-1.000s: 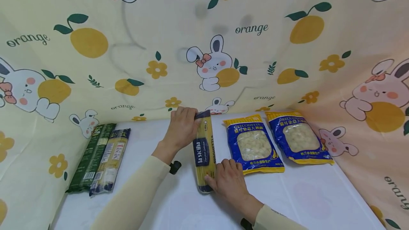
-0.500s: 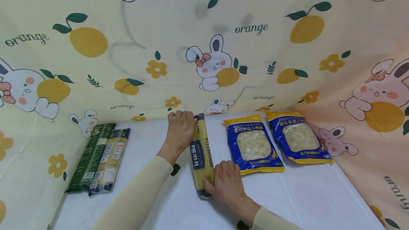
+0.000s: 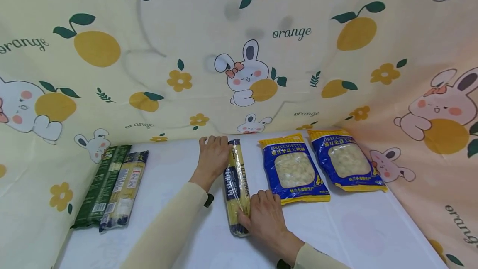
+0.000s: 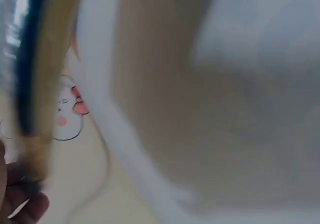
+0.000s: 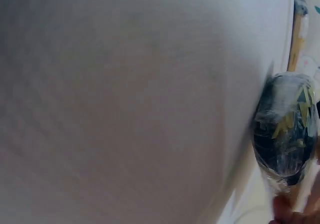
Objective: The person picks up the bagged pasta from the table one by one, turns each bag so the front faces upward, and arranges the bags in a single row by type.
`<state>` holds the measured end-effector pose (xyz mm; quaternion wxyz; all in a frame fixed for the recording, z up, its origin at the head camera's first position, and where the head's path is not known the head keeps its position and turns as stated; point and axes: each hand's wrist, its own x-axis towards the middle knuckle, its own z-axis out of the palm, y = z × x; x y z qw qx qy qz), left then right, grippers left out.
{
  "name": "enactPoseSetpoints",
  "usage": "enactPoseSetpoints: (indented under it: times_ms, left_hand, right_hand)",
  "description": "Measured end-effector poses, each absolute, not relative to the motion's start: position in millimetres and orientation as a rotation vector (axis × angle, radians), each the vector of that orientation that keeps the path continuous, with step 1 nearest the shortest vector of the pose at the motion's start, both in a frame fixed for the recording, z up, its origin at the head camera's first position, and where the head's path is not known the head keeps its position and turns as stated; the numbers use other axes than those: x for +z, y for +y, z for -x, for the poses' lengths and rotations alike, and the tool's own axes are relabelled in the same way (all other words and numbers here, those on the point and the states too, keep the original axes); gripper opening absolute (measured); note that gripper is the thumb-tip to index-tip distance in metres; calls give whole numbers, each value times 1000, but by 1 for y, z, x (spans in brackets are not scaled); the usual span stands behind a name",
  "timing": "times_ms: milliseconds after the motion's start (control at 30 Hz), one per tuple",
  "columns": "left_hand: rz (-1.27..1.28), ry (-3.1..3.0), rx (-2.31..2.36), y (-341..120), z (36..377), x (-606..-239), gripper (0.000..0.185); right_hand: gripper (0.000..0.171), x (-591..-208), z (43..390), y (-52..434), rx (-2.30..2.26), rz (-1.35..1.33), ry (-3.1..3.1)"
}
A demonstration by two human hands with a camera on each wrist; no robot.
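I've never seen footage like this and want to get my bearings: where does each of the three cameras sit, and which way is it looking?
Head: worn on the head, looking forward and down at the table; shows both sleeved forearms, the left hand and the right hand on the spaghetti pack.
Left wrist: close and blurred, looking along the pack toward the rabbit-print cloth; fingertips show.
Right wrist: low on the table, facing the pack's end; a fingertip shows.
Shared: all three show the spaghetti pack.

There are three long spaghetti packs: one (image 3: pixel 237 190) in the middle and two at 9 o'clock, a green one (image 3: pixel 101 186) and a yellow one (image 3: pixel 124 191). There are two blue pasta bags (image 3: pixel 293 168) (image 3: pixel 347 160) at 2 o'clock. There are two hands (image 3: pixel 213 156) (image 3: pixel 264 216).
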<state>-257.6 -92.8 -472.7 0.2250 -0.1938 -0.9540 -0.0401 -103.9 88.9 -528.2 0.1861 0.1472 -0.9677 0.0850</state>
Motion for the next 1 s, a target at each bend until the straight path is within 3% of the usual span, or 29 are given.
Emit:
enactPoseSetpoints:
  times_ms: [300,367,533,667,1000]
  left_hand:
    - [530,-2955,-104,-106,224,-492,34]
    - [599,-2997,-160,-109,211,-493,36]
    - [852,-3041,-284,-118,179,-499,52]
    - [985,-3079,-267,-124,163,-509,68]
    - [1032,-3078,-156,-112,171,-523,74]
  right_hand:
    - [55,-525,107,96,194,-493,-2862]
    - [56,-524,108,96,176,-542,-2838]
    - [77,-523,108,90,43,-787,-2912]
    - [77,-525,109,86,-45,-871,-2980]
    - [75,-525,121,94,-91,-834,-2993]
